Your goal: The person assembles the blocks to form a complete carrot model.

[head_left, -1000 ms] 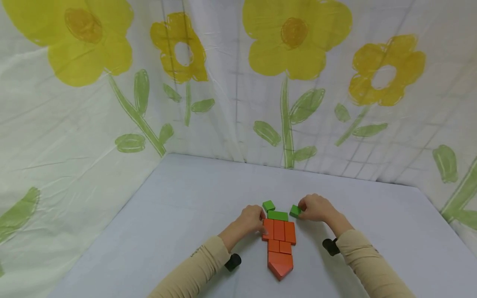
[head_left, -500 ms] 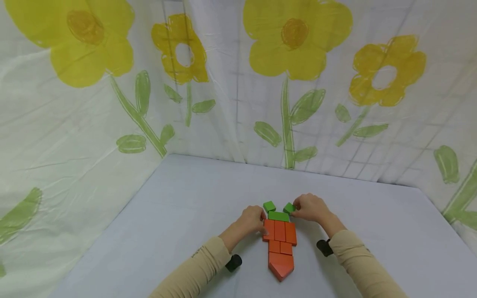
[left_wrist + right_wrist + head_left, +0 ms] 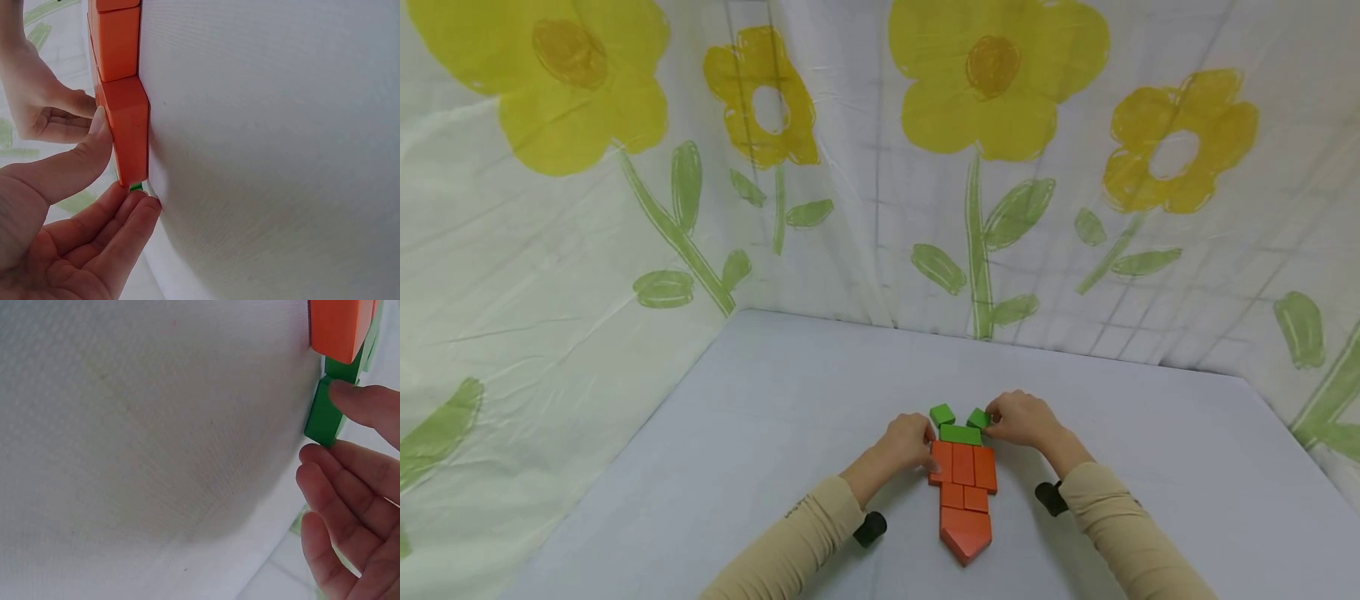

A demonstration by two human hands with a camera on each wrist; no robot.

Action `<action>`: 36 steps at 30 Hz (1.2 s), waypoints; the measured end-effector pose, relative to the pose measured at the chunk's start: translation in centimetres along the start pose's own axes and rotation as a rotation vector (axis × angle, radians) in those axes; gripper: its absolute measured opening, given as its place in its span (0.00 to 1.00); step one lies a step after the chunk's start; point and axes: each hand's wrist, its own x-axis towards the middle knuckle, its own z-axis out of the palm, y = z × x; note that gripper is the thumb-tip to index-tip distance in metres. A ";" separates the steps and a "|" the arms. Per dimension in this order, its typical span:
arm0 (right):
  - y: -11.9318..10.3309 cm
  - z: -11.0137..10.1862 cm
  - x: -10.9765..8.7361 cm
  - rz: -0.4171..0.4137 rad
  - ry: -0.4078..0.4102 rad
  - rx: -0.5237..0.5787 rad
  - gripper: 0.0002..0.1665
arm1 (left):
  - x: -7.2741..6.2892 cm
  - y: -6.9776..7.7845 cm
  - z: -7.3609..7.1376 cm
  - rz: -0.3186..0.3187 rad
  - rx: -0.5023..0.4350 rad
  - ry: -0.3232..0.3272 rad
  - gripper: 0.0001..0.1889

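Orange and green wooden blocks lie flat in a carrot-like shape. My left hand holds the upper-left orange block, thumb on its top face and fingertips at its far end. My right hand pinches a small green block between thumb and fingers. That block sits tilted against the right end of the long green block. A second small green block stands tilted at the left end. Below come two more upright orange blocks, two small ones and a pointed orange block at the bottom.
The pale table reaches back to a white curtain printed with yellow flowers. Each wrist carries a black camera, one by the left cuff and one by the right cuff.
My right hand has slid the small green block left, turning it, up to the long green block's right end. My left hand stays in place on the orange block.
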 end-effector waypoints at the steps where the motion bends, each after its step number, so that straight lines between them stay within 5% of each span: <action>1: 0.0 0.0 0.0 -0.001 -0.001 -0.002 0.15 | 0.0 0.0 0.0 0.000 0.000 0.002 0.19; 36: 0.1 0.3 -0.4 -0.023 0.038 -0.012 0.17 | 0.0 0.0 0.1 0.014 0.078 -0.002 0.22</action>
